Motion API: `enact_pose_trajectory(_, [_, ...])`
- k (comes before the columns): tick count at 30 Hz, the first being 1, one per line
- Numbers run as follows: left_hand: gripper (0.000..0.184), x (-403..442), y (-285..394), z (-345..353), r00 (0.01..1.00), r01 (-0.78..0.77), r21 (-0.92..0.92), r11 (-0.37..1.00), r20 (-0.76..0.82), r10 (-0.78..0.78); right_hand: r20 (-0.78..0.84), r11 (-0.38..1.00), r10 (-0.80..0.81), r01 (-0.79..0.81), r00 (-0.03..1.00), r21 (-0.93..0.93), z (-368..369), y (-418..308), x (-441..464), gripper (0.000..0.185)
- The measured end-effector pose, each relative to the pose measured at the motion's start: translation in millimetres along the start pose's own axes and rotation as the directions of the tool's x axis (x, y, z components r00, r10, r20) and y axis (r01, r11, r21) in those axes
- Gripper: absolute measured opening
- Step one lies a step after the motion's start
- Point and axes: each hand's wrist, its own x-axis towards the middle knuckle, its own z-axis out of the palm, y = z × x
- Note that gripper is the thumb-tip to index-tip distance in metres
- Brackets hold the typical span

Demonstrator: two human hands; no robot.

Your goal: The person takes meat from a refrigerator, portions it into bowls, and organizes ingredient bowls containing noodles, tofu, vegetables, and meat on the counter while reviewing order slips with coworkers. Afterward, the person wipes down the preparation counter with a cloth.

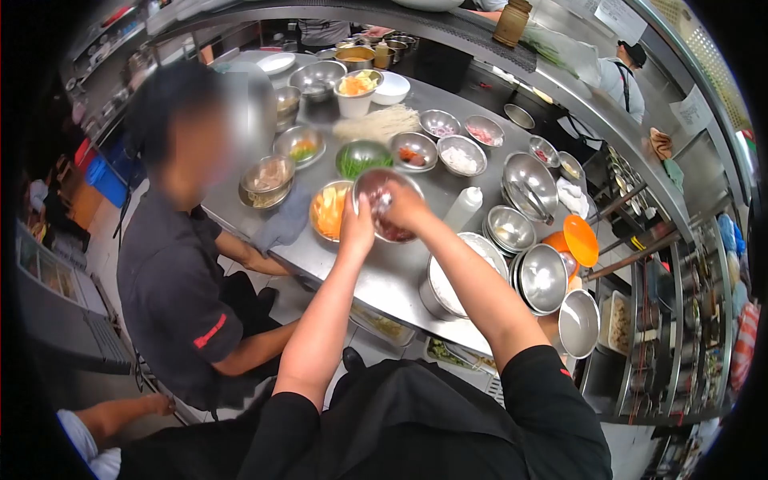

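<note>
A metal bowl [368, 178] with dark red pieces that look like raw meat [393, 233] is tilted in front of me above the steel table. My left hand [357, 226] is closed on its near left rim. My right hand [405, 206] reaches into the bowl from the right, touching the contents; its fingertips are blurred and partly hidden. Just left is a bowl of orange and yellow slices [326, 212], partly covered by my left hand. Behind sits a bowl of chopped greens [362, 160]. A white squeeze bottle [464, 208] stands to the right.
A co-worker [180, 264] in dark clothes is close on my left. Pale noodles [376, 125] and several ingredient bowls cover the table's far side. A large pot [436, 288], stacked metal bowls [544, 278] and an orange plate [581, 240] are at right. An overhead shelf [448, 36] crosses the back.
</note>
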Motion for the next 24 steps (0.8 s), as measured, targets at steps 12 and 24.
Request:
enact_pose_trajectory(12, [0.048, 17.9, 10.2, 6.8, 0.979, 0.115, -0.233, 0.966, 0.194, -0.070, 0.322, 0.924, -0.066, -0.064, 0.944, 0.376, 12.9, 26.4, 22.2, 0.061])
enact_pose_trajectory(24, [0.054, 40.2, -11.5, 56.5, 0.822, 0.553, -0.243, 0.797, 0.315, -0.475, -0.108, 0.995, -0.088, 0.081, 0.990, -0.064, -75.7, 23.0, -3.4, 0.037])
